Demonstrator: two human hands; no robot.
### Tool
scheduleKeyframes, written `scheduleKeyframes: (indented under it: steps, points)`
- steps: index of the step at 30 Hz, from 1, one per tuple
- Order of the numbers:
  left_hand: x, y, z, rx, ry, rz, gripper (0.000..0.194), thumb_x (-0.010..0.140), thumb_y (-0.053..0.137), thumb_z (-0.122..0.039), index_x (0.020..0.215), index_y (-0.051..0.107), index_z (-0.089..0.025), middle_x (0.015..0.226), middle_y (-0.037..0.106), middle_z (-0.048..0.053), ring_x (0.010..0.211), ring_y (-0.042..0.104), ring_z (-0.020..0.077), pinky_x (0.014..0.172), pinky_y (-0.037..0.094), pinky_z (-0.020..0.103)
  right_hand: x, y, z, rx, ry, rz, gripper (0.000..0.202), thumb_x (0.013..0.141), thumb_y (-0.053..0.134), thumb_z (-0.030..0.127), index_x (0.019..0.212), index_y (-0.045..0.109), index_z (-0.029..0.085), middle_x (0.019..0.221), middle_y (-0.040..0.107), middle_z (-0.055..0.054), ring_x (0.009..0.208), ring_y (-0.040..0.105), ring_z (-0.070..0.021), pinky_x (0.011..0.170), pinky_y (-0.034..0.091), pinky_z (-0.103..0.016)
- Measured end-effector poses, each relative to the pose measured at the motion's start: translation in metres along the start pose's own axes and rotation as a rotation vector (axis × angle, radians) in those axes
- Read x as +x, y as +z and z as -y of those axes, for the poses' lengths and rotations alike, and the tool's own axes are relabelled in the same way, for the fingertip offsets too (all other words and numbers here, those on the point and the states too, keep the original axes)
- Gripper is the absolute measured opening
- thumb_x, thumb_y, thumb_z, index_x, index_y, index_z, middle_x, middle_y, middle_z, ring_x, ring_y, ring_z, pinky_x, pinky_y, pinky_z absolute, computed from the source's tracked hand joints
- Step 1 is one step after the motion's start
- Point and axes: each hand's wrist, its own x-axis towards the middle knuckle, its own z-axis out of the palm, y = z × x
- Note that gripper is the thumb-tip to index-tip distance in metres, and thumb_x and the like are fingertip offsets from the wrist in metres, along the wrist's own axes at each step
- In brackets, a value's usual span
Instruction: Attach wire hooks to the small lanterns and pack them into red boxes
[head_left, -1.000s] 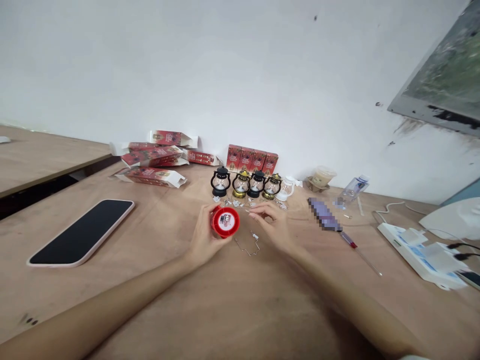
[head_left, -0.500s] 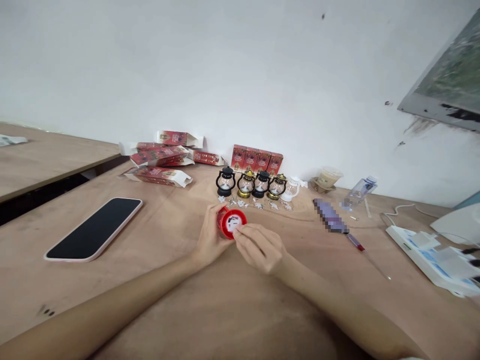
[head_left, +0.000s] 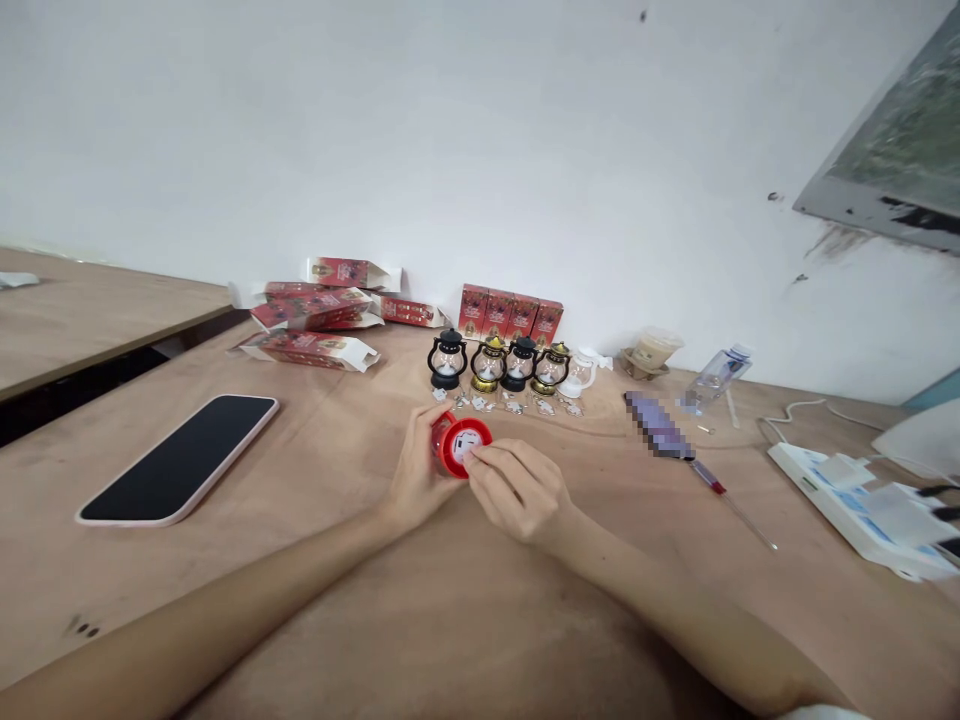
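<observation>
Red lantern (head_left: 463,447) above surface (head_left: 360,620), its underside facing the person. Left hand (head_left: 420,465) grips its side; right hand (head_left: 517,490) pinched, fingertips at the underside, anything between them too small to tell. Just beyond, a row of mini lanterns (head_left: 489,365); behind those, upright red boxes (head_left: 510,315). Phone (head_left: 180,458) lies left.

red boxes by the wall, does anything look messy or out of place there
The heap of red boxes on the left looks untidy: they lie at mixed angles, some end flaps open. By contrast, the four red boxes behind the lanterns stand upright in a row.
</observation>
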Motion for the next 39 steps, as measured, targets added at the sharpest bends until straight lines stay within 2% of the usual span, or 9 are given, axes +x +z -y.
scheduleKeyframes:
  steps: [10, 17, 28, 33, 39]
  points:
    - [-0.0008, 0.0018, 0.0011, -0.024, 0.019, 0.012, 0.059, 0.075, 0.064, -0.03, 0.126, 0.033, -0.029, 0.114, 0.044, 0.01, 0.105, 0.053, 0.0291, 0.088, 0.052, 0.049, 0.0048, -0.0044, 0.003, -0.057, -0.021, -0.017, 0.014, 0.078, 0.062, 0.004, 0.09, 0.064, 0.011, 0.081, 0.07, -0.009, 0.075, 0.063, -0.0172, 0.068, 0.057, -0.028]
    - [-0.0009, 0.0015, 0.0007, -0.01, -0.014, 0.026, 0.058, 0.074, 0.064, -0.032, 0.124, 0.034, -0.029, 0.112, 0.046, 0.01, 0.105, 0.054, 0.0299, 0.085, 0.053, 0.05, 0.0041, -0.0037, 0.0036, -0.028, 0.002, -0.004, 0.016, 0.079, 0.059, 0.003, 0.093, 0.063, 0.011, 0.08, 0.07, -0.009, 0.075, 0.063, -0.0169, 0.067, 0.056, -0.028]
    - [0.0008, 0.0009, 0.0011, -0.027, 0.017, 0.038, 0.059, 0.072, 0.068, -0.03, 0.123, 0.036, -0.027, 0.108, 0.047, 0.008, 0.098, 0.055, 0.0258, 0.081, 0.053, 0.045, 0.0024, -0.0018, -0.0002, 0.056, 0.03, -0.001, 0.019, 0.082, 0.056, 0.003, 0.097, 0.062, 0.013, 0.083, 0.069, -0.009, 0.079, 0.062, -0.0169, 0.068, 0.056, -0.028]
    - [0.0015, 0.0006, 0.0009, -0.033, -0.008, 0.042, 0.058, 0.071, 0.067, -0.03, 0.121, 0.038, -0.029, 0.107, 0.048, 0.008, 0.097, 0.056, 0.0268, 0.082, 0.052, 0.045, 0.0053, -0.0022, -0.0011, 0.074, 0.033, -0.018, 0.014, 0.081, 0.058, 0.002, 0.092, 0.063, 0.01, 0.082, 0.069, -0.01, 0.077, 0.061, -0.0165, 0.069, 0.056, -0.027]
    - [0.0032, -0.0001, 0.0012, -0.002, 0.04, 0.048, 0.058, 0.073, 0.067, -0.031, 0.122, 0.036, -0.027, 0.106, 0.047, 0.007, 0.096, 0.055, 0.0249, 0.08, 0.051, 0.044, 0.0072, -0.0027, -0.0021, 0.13, 0.089, -0.042, 0.011, 0.082, 0.057, 0.005, 0.085, 0.063, 0.013, 0.08, 0.067, -0.008, 0.075, 0.06, -0.0155, 0.068, 0.055, -0.028]
